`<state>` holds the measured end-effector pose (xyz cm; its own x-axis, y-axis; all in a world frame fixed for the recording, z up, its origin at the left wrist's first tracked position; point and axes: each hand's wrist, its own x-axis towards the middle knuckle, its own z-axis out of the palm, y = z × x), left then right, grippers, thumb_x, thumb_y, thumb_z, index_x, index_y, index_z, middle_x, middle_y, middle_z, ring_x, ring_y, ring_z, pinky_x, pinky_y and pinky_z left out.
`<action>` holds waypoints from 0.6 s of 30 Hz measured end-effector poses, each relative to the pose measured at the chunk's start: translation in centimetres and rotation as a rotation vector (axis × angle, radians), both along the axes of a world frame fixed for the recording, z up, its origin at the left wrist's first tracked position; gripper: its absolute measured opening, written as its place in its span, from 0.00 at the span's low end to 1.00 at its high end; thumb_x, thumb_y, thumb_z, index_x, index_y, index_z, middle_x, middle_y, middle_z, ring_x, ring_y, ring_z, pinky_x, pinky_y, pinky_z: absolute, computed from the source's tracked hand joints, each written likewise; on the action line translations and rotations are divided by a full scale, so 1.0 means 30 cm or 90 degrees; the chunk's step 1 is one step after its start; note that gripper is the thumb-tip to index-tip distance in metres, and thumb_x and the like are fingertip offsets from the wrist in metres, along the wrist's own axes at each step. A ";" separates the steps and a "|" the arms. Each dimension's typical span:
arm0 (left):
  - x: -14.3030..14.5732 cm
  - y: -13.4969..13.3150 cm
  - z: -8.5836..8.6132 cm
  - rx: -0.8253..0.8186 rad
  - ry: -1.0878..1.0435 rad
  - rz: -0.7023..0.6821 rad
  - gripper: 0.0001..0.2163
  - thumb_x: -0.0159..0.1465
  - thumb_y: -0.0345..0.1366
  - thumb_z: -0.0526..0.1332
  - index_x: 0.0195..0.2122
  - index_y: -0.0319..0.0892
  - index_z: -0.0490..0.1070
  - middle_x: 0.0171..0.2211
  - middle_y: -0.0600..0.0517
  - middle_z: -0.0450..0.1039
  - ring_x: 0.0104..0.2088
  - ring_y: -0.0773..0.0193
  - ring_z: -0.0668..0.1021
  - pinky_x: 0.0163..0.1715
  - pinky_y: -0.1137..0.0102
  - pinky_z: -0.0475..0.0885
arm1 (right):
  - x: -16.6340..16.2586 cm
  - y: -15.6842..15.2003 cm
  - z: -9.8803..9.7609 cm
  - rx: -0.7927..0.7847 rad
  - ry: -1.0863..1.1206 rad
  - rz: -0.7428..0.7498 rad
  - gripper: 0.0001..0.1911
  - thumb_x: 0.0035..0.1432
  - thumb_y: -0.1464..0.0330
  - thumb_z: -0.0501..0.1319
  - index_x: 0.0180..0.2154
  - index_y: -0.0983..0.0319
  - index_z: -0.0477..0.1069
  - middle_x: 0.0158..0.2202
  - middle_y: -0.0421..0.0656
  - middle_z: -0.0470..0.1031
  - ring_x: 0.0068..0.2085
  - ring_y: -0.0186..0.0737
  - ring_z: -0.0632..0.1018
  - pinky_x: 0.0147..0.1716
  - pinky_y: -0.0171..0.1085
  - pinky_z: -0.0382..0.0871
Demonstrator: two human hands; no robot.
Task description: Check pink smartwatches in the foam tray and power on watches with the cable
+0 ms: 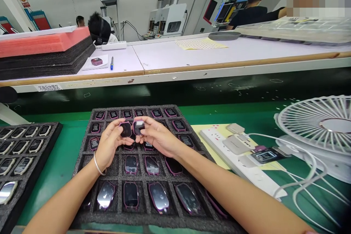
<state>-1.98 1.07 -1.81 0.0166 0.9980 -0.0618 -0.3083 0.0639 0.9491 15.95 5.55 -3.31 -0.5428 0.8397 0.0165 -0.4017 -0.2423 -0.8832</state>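
Above a dark foam tray (115, 175), both hands are raised close together. My left hand (111, 137) pinches a smartwatch body (125, 129) with a dark screen and purple rim. A second smartwatch body (138, 127), its face bright with reflection, is between the fingers of my right hand (155, 133). The two watches are side by side, nearly touching. Under them, the tray's square pockets hold many purple-rimmed watches (131, 194); those in the far rows show white text on lit screens, while the near rows look dark or reflective. My forearms hide some pockets.
To the left lies another foam tray (41, 157) with pale-rimmed watches. On the right are a white power strip (233, 153), chargers, cables and a white fan (318, 128). A raised shelf (164, 56) behind carries foam sheets (41, 51), a pen (112, 63) and a watch (96, 61). People sit beyond.
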 end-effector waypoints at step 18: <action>-0.005 0.020 -0.032 0.121 0.190 0.100 0.18 0.53 0.34 0.66 0.45 0.42 0.67 0.36 0.54 0.70 0.32 0.68 0.71 0.31 0.73 0.66 | 0.001 -0.005 -0.004 -0.007 0.013 0.106 0.25 0.57 0.64 0.69 0.55 0.58 0.67 0.42 0.42 0.78 0.40 0.41 0.84 0.45 0.42 0.76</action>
<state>-2.12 1.66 -2.75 -0.1288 0.9809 0.1457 -0.0086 -0.1480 0.9890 15.98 5.39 -3.42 -0.6746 0.7380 0.0196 -0.3723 -0.3172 -0.8723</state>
